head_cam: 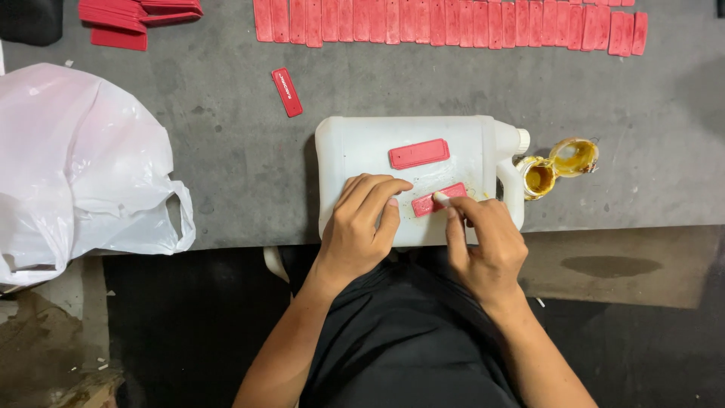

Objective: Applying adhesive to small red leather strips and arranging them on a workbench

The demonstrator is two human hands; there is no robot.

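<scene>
A grey felt-like table top [226, 151] fills the far half of the view, with dark floor nearer. At the left sits a crumpled white plastic bag [75, 166]. A white plastic jug [355, 143] lies on its side at the near edge, cap pointing right, serving as a work surface. Along the far edge runs a row of red strips [453, 21], too many to count surely, with a small red stack [124, 19] far left and one loose strip [287, 92] between. Two red pieces lie on the jug: a far one [419, 153] and a near one [438, 199], long axis running left-right, slightly tilted. The left hand [362, 227] rests curled, fingertips just beside the near piece's left end. The right hand [487, 245] pinches a small pale tool [440, 198] onto it. Two open yellow-smeared tins [557, 168] stand right of the jug.
</scene>
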